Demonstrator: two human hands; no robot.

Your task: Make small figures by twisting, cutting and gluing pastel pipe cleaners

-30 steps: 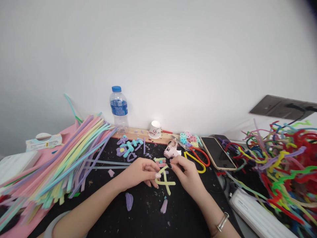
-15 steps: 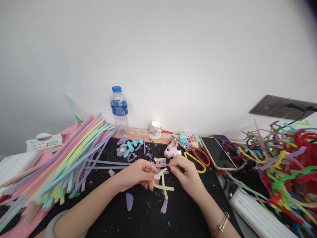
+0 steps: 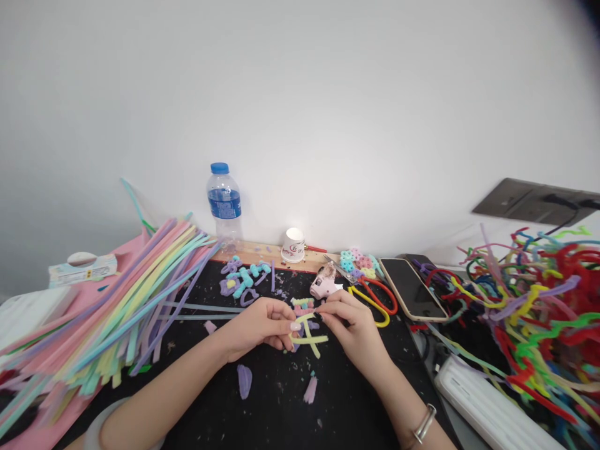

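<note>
Bent, crossing lengths of pale yellow pipe cleaner (image 3: 310, 340) hang between my hands above the black mat. My left hand (image 3: 267, 325) pinches them between thumb and fingers at their left side. At their upper end the fingertips of my right hand (image 3: 345, 322) are pinched together on the same piece. Just behind my fingers lies a small pink, yellow and blue pipe-cleaner piece (image 3: 302, 304), partly covered. A lilac tuft (image 3: 310, 390) rests on the mat below, and a folded purple piece (image 3: 244, 381) lies to the left.
At left is a bundle of pastel pipe cleaners (image 3: 154, 294). A water bottle (image 3: 225, 203), paper cup (image 3: 294, 245) and pink glue gun (image 3: 323, 282) stand or lie behind. Scissors (image 3: 382, 300), a phone (image 3: 412, 290), a white power strip (image 3: 487, 400) and tangled colourful stems (image 3: 539, 306) are at right.
The yellow pipe cleaners have risen and tilted slightly, uncovering more of the lilac tuft beneath. My right fingertips have shifted a little along the upper end; my left hand keeps its pinch.
</note>
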